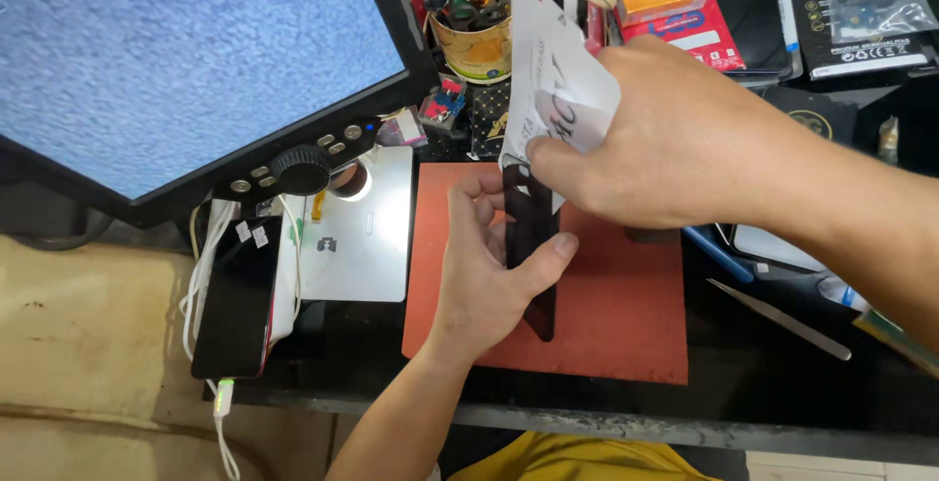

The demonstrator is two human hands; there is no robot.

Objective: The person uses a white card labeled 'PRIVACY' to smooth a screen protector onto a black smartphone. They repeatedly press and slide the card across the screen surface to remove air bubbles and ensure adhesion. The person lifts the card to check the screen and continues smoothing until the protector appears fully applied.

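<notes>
Above the red mat (626, 325), upright phone (529, 237), long axis vertical.

Monitor (176, 61), charging phone (238, 295), tweezers (778, 318), tool cup (474, 46).

Red mat (626, 315), black phone (238, 295) (glossy), speckled blue screen (176, 51)

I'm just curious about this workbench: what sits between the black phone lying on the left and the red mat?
In the head view, a white metal plate lies between the black phone and the red mat, under the monitor's lit lens.
</notes>
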